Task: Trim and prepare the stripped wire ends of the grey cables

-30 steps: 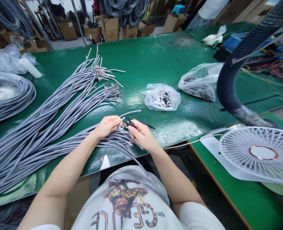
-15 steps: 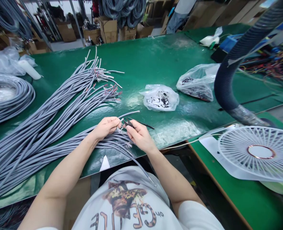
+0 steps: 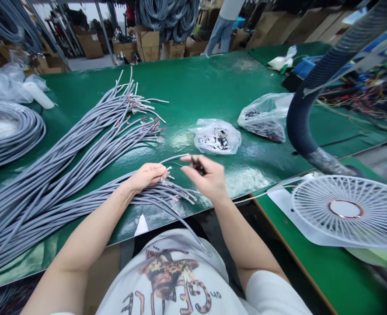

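The green-topped table (image 3: pixel 193 74) fills most of my view. Past its far edge stand cardboard boxes (image 3: pixel 147 46) under hanging coils of cable (image 3: pixel 169 19), and a person in jeans (image 3: pixel 221 26) stands back there too. To my right, on a lower green table (image 3: pixel 311 280), lies a white fan guard (image 3: pixel 344 210) with a copper-coloured ring at its centre, and a dark ribbed hose (image 3: pixel 311 96) arches down just beyond it.

Long grey cables (image 3: pixel 65 175) sweep across the left half of the table in heavy bundles, and a coil of the same cable (image 3: pixel 9 131) lies at the far left. The far ends of the upper bundle fan out, with thin coloured wires (image 3: pixel 147 127) showing at their tips. Mid-table sits a clear plastic bag (image 3: pixel 217 136) of small black and white pieces, with a second bag (image 3: pixel 265 118) near it.

My left grip (image 3: pixel 145 177) is clamped on the nearest bundle of cables, their cut ends poking out past my fingers. My right grip (image 3: pixel 206 175) is raised just beside it, thumb and fingertips together on small black-handled snips (image 3: pixel 198 165), their blades lost in blur.
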Tool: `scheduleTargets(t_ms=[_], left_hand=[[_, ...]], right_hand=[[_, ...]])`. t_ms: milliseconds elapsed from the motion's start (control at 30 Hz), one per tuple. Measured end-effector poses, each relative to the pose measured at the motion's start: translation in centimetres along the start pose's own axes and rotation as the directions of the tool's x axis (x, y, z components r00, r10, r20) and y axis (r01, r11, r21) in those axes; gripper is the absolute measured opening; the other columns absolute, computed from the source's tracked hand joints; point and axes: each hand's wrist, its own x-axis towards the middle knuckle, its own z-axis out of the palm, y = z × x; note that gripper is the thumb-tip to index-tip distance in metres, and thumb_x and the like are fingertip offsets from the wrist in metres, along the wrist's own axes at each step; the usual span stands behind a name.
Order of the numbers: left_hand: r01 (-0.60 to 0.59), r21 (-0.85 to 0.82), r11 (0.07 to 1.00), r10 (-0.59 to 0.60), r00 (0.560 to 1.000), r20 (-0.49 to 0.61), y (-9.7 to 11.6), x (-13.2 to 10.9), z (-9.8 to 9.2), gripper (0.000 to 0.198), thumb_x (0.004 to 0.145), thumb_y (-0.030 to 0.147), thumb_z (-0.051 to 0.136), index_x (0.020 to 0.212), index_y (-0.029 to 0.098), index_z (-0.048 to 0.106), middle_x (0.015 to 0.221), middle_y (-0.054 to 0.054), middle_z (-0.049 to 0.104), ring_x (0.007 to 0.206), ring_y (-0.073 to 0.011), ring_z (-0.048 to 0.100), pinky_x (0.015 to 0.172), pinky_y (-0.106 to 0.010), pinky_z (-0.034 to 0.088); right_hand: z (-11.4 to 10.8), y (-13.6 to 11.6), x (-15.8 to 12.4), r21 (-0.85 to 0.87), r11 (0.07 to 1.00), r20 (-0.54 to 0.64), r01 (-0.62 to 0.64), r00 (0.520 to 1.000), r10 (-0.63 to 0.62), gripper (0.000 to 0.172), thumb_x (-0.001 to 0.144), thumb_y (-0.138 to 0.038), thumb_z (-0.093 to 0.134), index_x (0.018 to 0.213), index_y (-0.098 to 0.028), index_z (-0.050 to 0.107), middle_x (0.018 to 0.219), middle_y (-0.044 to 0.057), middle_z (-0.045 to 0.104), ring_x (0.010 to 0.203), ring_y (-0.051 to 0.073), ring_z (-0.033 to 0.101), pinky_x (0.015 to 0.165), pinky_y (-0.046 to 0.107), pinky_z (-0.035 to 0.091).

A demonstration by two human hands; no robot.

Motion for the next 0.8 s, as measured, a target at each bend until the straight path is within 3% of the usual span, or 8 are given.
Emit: scheduleTargets(t_ms=[133, 267, 367, 500, 633, 733, 800], left_hand=[[0.01, 0.013, 1.0, -0.011, 1.0, 0.014, -0.1, 0.1, -0.1, 0.044, 0.076, 0.056, 0.061, 0.068, 0.014, 0.051, 0.037, 0.012, 0.023, 0.035, -0.0019, 0.011, 0.036, -0.018, 0.007], [0.043, 0.036, 0.998, -0.043, 0.999, 0.005, 0.0, 0.2, 0.0, 0.046, 0.072, 0.058, 0.064, 0.065, 0.015, 0.049, 0.038, 0.012, 0.023, 0.035, -0.002, 0.011, 0.036, -0.019, 0.006], [0.057, 0.076, 0.995, -0.058, 0.998, 0.011, 0.2, 0.3, 0.3, 0.048, 0.07, 0.06, 0.064, 0.062, 0.016, 0.048, 0.039, 0.011, 0.022, 0.036, -0.0023, 0.012, 0.037, -0.019, 0.007], [0.031, 0.192, 0.981, -0.038, 0.999, 0.032, 0.3, 0.3, 0.7, 0.052, 0.071, 0.063, 0.061, 0.058, 0.015, 0.046, 0.043, 0.009, 0.025, 0.04, -0.0029, 0.015, 0.04, -0.02, 0.009], [-0.024, 0.315, 0.949, 0.0, 0.997, 0.078, 0.0, 0.2, 0.7, 0.051, 0.075, 0.062, 0.057, 0.06, 0.013, 0.049, 0.05, 0.007, 0.03, 0.045, -0.0044, 0.022, 0.044, -0.02, 0.015], [-0.038, 0.371, 0.928, -0.021, 0.988, 0.155, 0.1, -0.1, 0.4, 0.048, 0.08, 0.057, 0.055, 0.068, 0.011, 0.057, 0.052, 0.006, 0.033, 0.046, -0.0052, 0.024, 0.045, -0.021, 0.016], [-0.038, 0.372, 0.927, -0.045, 0.976, 0.212, 0.3, -0.4, 0.1, 0.047, 0.082, 0.055, 0.053, 0.073, 0.01, 0.061, 0.049, 0.006, 0.031, 0.044, -0.0052, 0.023, 0.044, -0.021, 0.015]], right_hand=[[1.0, 1.5, -0.1, -0.326, 0.884, 0.282, 0.334, 0.927, -0.246, 0.025, 0.083, -0.018, 0.047, 0.097, -0.018, 0.068, 0.067, 0.003, 0.057, 0.06, 0.013, 0.048, 0.06, 0.026, 0.036], [1.2, 1.7, 0.5, -0.502, 0.695, 0.418, 0.514, 0.848, -0.325, 0.025, 0.084, -0.014, 0.043, 0.089, -0.016, 0.067, 0.062, 0.003, 0.054, 0.058, 0.014, 0.045, 0.057, 0.027, 0.028], [0.7, 0.6, 1.1, -0.539, 0.585, 0.549, 0.605, 0.78, -0.3, 0.024, 0.086, -0.016, 0.042, 0.074, -0.015, 0.063, 0.061, 0.003, 0.054, 0.056, 0.014, 0.044, 0.055, 0.029, 0.024], [0.0, -1.4, 1.7, -0.546, 0.512, 0.713, 0.663, 0.689, -0.133, 0.02, 0.085, -0.013, 0.045, 0.075, -0.013, 0.062, 0.065, 0.006, 0.059, 0.056, 0.014, 0.047, 0.053, 0.029, 0.02], [-0.4, -2.5, 2.4, -0.52, 0.58, 0.773, 0.627, 0.635, 0.006, 0.014, 0.082, -0.012, 0.049, 0.08, -0.012, 0.063, 0.072, 0.008, 0.063, 0.057, 0.014, 0.05, 0.051, 0.029, 0.017], [-0.7, -1.8, 3.1, -0.412, 0.753, 0.779, 0.513, 0.627, -0.001, 0.011, 0.076, -0.011, 0.052, 0.076, -0.012, 0.062, 0.071, 0.006, 0.063, 0.058, 0.012, 0.048, 0.052, 0.026, 0.021], [-0.7, -0.8, 3.4, -0.27, 0.889, 0.766, 0.369, 0.642, -0.034, 0.013, 0.074, -0.011, 0.05, 0.072, -0.013, 0.062, 0.065, 0.002, 0.059, 0.057, 0.01, 0.045, 0.053, 0.023, 0.025]])
